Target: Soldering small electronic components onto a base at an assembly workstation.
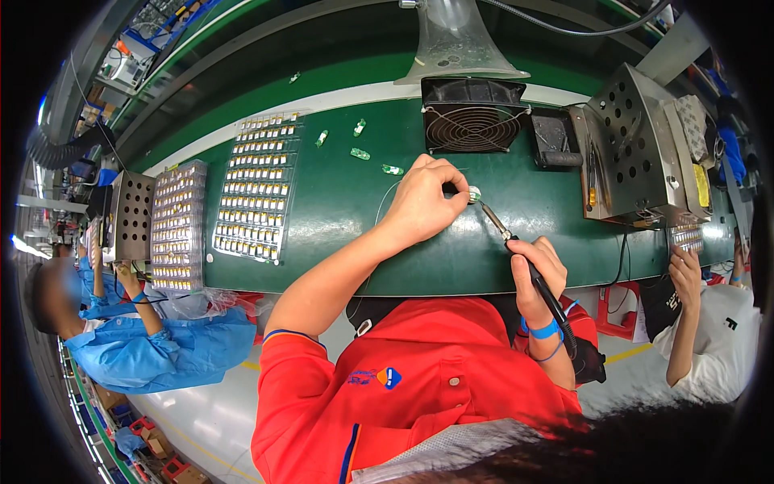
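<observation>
I have the right hand (538,270) around a slim black-handled soldering iron (551,298), tip near a small green-and-white part (475,194) — left hand (431,198) pinched narrow there, hold unclear.

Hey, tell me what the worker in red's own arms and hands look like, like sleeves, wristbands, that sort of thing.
The left hand and right hand are ungloved, with bare forearms. The left arm's short red sleeve ends in dark blue and orange trim. A bright blue wristband circles the right wrist; the left wrist shows none.
</observation>
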